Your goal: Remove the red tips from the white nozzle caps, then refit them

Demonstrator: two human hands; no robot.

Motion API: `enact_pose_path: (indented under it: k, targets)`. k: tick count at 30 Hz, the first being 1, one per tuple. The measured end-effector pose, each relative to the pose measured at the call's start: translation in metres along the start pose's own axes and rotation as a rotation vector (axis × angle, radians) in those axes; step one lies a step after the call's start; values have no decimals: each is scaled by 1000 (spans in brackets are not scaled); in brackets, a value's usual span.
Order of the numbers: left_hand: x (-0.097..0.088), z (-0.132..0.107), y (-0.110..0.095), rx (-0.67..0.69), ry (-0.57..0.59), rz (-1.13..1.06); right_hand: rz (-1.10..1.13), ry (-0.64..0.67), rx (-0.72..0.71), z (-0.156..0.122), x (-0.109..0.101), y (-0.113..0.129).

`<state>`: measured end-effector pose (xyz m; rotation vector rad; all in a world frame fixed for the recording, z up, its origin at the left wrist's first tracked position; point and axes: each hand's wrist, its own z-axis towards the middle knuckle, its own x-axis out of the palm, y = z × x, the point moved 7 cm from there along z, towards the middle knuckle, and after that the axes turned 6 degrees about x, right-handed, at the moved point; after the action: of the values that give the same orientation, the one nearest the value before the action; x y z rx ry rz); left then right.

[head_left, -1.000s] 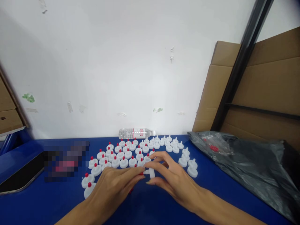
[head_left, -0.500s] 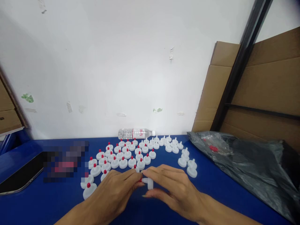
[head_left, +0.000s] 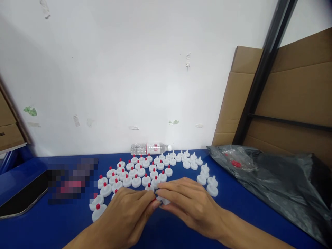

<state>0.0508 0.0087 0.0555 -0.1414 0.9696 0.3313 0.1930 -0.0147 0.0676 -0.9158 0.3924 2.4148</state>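
My left hand [head_left: 129, 212] pinches a small red cap [head_left: 155, 199] at the tip of a white nozzle lid [head_left: 165, 201]. The lid's round base is gripped in my right hand [head_left: 190, 205], whose fingers and thumb hide most of it. Both hands meet low in the middle of the view, above the blue table. Just beyond them stand several white nozzle lids with red caps [head_left: 136, 180]. Farther right are several white nozzle lids without red caps [head_left: 201, 179], their tips bare.
A clear plastic bottle [head_left: 149, 148] lies against the white wall. On the right, a black plastic bag [head_left: 272, 180] carries a clear bag of red caps [head_left: 235, 164]. A phone [head_left: 24, 193] lies at the left on the blue table [head_left: 77, 221]. Cardboard [head_left: 233, 97] stands at the back right.
The fingers and thumb of my right hand have closed further round the lid, which now shows less and looks turned. My left hand stays at the red cap.
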Motion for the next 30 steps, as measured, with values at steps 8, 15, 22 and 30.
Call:
enact_pose_path:
  k: [8, 15, 22, 30]
  targets:
    - [0, 0, 0, -9, 1, 32, -18, 28, 12, 3, 1, 1]
    - [1, 0, -1, 0, 6, 81, 36, 102, 51, 6, 5, -1]
    - [4, 0, -2, 14, 26, 80, 105, 177, 66, 4, 9, -1]
    - [4, -2, 1, 25, -13, 95, 114, 191, 85, 4, 11, -7]
